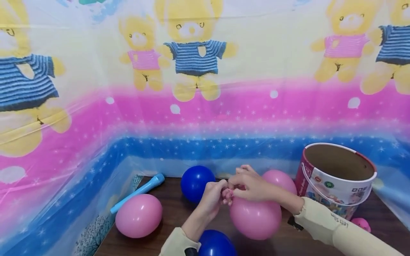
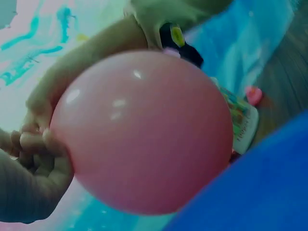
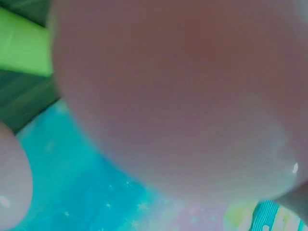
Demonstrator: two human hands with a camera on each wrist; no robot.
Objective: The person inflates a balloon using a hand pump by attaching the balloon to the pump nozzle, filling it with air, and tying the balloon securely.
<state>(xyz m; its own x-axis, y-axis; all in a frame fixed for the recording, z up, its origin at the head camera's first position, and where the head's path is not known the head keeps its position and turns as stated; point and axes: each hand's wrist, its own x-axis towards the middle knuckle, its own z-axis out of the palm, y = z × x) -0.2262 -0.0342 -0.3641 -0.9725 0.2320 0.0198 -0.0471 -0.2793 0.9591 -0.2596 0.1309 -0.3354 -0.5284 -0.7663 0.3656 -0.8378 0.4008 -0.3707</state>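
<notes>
Both hands meet at the neck of an inflated pink balloon (image 1: pixel 256 217), which hangs below the right hand. My left hand (image 1: pixel 211 199) pinches the neck with curled fingers, while the right hand (image 1: pixel 253 185) holds it from the other side with thumb and fingertips. In the left wrist view, the balloon's round body (image 2: pixel 149 134) fills the middle, and the left hand (image 2: pixel 36 185) grips at its narrow end. The balloon (image 3: pixel 183 96) covers most of the right wrist view, hiding the fingers there. The knot or opening is too small to make out.
On the dark wooden table (image 1: pixel 173 227) are a pink balloon (image 1: pixel 139 216) at left, blue balloons (image 1: pixel 198 183) (image 1: pixel 217 245) behind and in front, and another pink balloon (image 1: pixel 280 180) behind the right arm. A light-blue pump (image 1: pixel 137 192), a handled bucket (image 1: pixel 336 188) and a small pink object (image 1: pixel 361 224) lie around.
</notes>
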